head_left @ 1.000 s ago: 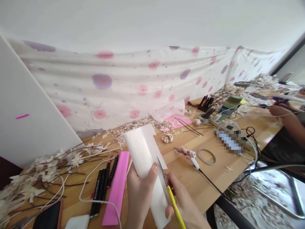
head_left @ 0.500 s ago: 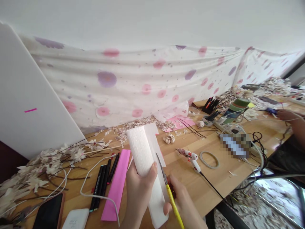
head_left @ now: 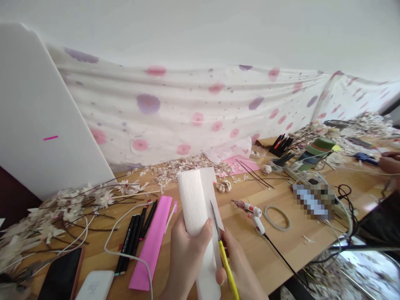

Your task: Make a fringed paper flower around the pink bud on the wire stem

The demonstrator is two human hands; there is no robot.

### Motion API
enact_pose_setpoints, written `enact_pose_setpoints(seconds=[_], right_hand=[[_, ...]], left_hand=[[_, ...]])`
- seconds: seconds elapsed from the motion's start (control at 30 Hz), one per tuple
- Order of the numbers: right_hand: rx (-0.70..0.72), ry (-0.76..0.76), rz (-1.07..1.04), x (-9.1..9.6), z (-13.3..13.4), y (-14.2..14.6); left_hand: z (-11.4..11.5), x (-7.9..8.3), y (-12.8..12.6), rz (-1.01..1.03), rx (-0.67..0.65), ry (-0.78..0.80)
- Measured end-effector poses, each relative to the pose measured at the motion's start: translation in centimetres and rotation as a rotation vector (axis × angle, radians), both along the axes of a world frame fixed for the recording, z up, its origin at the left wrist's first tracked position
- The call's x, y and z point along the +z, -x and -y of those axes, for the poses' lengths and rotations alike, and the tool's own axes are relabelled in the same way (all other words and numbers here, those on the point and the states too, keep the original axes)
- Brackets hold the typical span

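Observation:
My left hand [head_left: 187, 260] grips a folded band of white crepe paper [head_left: 193, 204], which stands upright with a flat white flap [head_left: 208, 187] beside it. My right hand [head_left: 239, 271] holds yellow-handled scissors [head_left: 226, 262]. Their narrow metal blades [head_left: 215, 221] point up along the paper's right side, touching or very near it. The scissors' finger loops are hidden inside my right hand. Both hands are above the wooden table [head_left: 281, 246].
To the left lie a pink paper strip [head_left: 151, 243], black markers [head_left: 129, 241], a phone [head_left: 61, 275] and paper-flower branches [head_left: 65, 204]. To the right are a glue gun [head_left: 253, 214], a tape ring [head_left: 276, 218] and cables. Another person's hand [head_left: 390, 162] is at the right edge.
The whole scene has shifted right in view. The other person's hand has moved toward the right edge. My hands still hold the paper and scissors in nearly the same pose.

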State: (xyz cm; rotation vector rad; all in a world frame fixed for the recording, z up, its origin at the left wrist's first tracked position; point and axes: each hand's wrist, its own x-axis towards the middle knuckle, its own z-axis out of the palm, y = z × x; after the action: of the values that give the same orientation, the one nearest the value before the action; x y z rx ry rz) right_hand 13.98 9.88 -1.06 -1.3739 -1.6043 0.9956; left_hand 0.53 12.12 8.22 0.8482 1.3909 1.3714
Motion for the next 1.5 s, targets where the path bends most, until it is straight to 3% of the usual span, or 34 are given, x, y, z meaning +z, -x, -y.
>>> enact_pose_setpoints(seconds=[0.4,0.73,1.07,1.27,1.5], right_hand=[[0.004,0.028,-0.037,0.1,-0.8,0.6],[0.0,0.063,-0.075,-0.2,-1.1,1.0],[-0.022,-0.049,-0.048,0.9,0.0,0.7],[0.002,-0.032,-0.04,0.2,-0.8,0.7],[0.079,-0.016,-0.053,0.1,-1.3,0.5]], left_hand=[[-0.1,-0.8,0.4,-0.013,-0.016,-0.017],[-1.1,-3.0,1.1,-0.02,-0.044,0.007],[-0.7,-3.3,1.0,-0.032,-0.042,0.0],[-0.3,-3.3,0.8,-0.077,-0.085,0.053],[-0.1,-2.7,0.6,-0.109,-0.097,0.006]])
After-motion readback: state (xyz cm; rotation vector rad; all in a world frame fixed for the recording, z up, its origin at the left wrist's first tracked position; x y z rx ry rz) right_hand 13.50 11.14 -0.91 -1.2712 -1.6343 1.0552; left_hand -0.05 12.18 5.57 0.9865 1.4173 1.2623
